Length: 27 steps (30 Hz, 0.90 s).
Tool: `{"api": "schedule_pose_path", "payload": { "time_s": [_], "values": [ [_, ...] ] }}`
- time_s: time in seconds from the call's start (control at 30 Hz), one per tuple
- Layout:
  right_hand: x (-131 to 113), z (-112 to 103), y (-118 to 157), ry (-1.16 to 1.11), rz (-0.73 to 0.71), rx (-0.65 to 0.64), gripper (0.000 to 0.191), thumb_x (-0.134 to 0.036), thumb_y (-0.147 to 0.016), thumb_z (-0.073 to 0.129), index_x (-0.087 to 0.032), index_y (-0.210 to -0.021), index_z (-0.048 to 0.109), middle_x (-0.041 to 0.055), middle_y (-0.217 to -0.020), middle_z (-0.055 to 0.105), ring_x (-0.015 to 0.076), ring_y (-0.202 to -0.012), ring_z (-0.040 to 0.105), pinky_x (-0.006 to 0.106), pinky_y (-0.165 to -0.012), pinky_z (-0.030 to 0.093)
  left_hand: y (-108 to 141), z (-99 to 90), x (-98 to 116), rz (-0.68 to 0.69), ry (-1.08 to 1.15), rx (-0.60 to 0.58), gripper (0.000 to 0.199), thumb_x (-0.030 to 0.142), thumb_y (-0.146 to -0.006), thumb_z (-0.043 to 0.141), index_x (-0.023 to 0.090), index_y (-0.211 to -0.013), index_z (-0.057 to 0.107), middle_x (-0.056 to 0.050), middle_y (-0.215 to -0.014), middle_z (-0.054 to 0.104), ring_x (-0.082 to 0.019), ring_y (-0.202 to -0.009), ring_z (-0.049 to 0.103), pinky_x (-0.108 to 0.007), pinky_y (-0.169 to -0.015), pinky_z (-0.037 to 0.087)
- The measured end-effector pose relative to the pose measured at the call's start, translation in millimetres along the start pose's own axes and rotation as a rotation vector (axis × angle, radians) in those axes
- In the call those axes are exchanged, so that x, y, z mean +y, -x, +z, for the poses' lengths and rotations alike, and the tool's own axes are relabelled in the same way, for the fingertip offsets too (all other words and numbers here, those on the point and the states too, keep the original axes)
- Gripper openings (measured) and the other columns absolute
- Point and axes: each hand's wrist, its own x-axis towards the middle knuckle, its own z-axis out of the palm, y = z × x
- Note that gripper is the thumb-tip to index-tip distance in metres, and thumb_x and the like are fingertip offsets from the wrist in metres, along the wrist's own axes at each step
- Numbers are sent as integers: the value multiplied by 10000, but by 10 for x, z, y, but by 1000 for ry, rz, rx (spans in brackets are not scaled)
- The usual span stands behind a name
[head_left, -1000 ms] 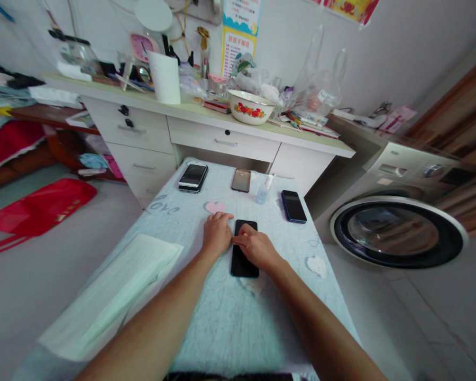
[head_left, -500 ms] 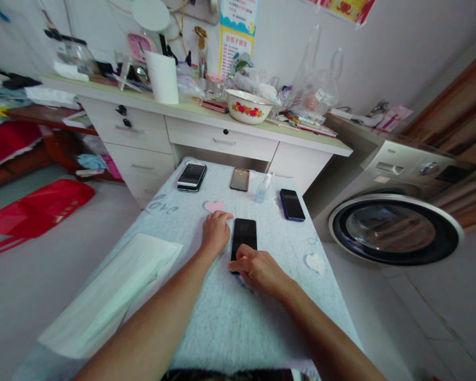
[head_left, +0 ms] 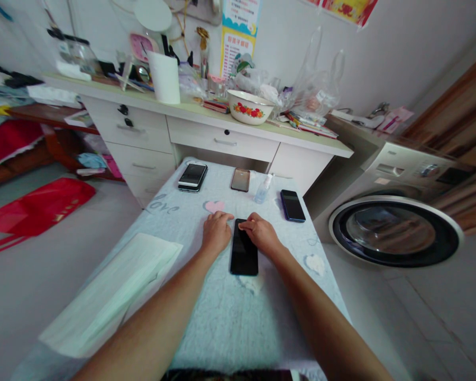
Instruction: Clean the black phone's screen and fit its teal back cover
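A black phone point(head_left: 244, 254) lies flat, screen up, on the pale blue cloth of the table point(head_left: 218, 328). My right hand point(head_left: 259, 230) is over the phone's far end, its fingers pressed together on the screen; whatever they may hold is too small to make out. My left hand point(head_left: 217, 230) rests on the cloth just left of the phone, fingers curled, with the thumb side toward the phone's upper corner. Beyond my hands are a brown phone case point(head_left: 240, 180) and a clear spray bottle point(head_left: 263, 189).
Stacked phones point(head_left: 192, 177) lie at the far left, and a blue-edged phone point(head_left: 292, 205) at the right. White sheets point(head_left: 111, 296) cover the left side. Behind stands a cluttered desk point(head_left: 222, 124); a washing machine point(head_left: 392, 206) is at the right.
My right hand has moved away from me, from the phone's near end to its far end, uncovering the lower screen. My left hand has stayed in place.
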Motion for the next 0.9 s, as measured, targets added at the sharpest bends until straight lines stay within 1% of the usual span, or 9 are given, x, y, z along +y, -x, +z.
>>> {"api": "schedule_pose_path", "payload": {
  "time_s": [0.13, 0.27, 0.37, 0.47, 0.63, 0.77, 0.9],
  "values": [
    [123, 29, -96, 22, 71, 32, 275, -284, -975, 483, -277, -1081, 737, 42, -1021, 609, 140, -853, 612, 220, -779, 431, 2, 1, 0, 7, 12, 0, 362, 76, -788, 482, 215, -1057, 681, -61, -1116, 656, -218, -1077, 560, -357, -962, 416],
    [145, 48, -35, 5, 57, 46, 273, -288, -979, 480, -267, -1077, 734, 41, -999, 606, 134, -846, 602, 217, -773, 426, 7, -8, 13, -3, 7, -6, 362, 79, -791, 479, 215, -1057, 684, -59, -1118, 657, -228, -1075, 555, -367, -962, 413],
    [87, 43, 96, -24, 1, 33, 265, -283, -977, 484, -247, -1055, 735, 43, -993, 608, 131, -814, 589, 222, -746, 424, 12, -14, 20, 3, -1, 0, 356, 86, -797, 478, 215, -1053, 687, -57, -1108, 660, -233, -1069, 554, -368, -955, 413],
    [-10, 23, 271, -53, -68, 22, 257, -275, -974, 485, -251, -1052, 729, 44, -1027, 605, 122, -794, 574, 216, -720, 417, 16, -13, 21, 13, -14, 4, 345, 90, -801, 480, 220, -1042, 690, -55, -1098, 662, -230, -1060, 558, -364, -942, 415],
    [-211, -25, 586, -87, -158, -46, 214, -215, -943, 515, -269, -989, 717, 15, -963, 584, 96, -699, 526, 193, -628, 372, 17, 1, 11, 25, -22, 12, 346, 89, -798, 483, 230, -1031, 696, -55, -1089, 658, -222, -1062, 558, -357, -936, 415],
    [-333, -44, 790, -104, -186, -57, 226, -163, -929, 496, -250, -935, 705, -1, -910, 560, 70, -629, 482, 195, -576, 321, 12, 8, 2, 40, -21, 9, 341, 89, -788, 493, 233, -1015, 702, -55, -1081, 657, -221, -1052, 560, -358, -939, 414],
    [-344, -44, 932, -124, -200, -78, 208, -166, -920, 506, -248, -933, 697, -2, -911, 555, 65, -619, 464, 198, -573, 305, 11, 4, 0, 36, -22, 3, 341, 89, -792, 491, 231, -1016, 705, -55, -1081, 657, -226, -1053, 556, -360, -934, 416]
  ]
}}
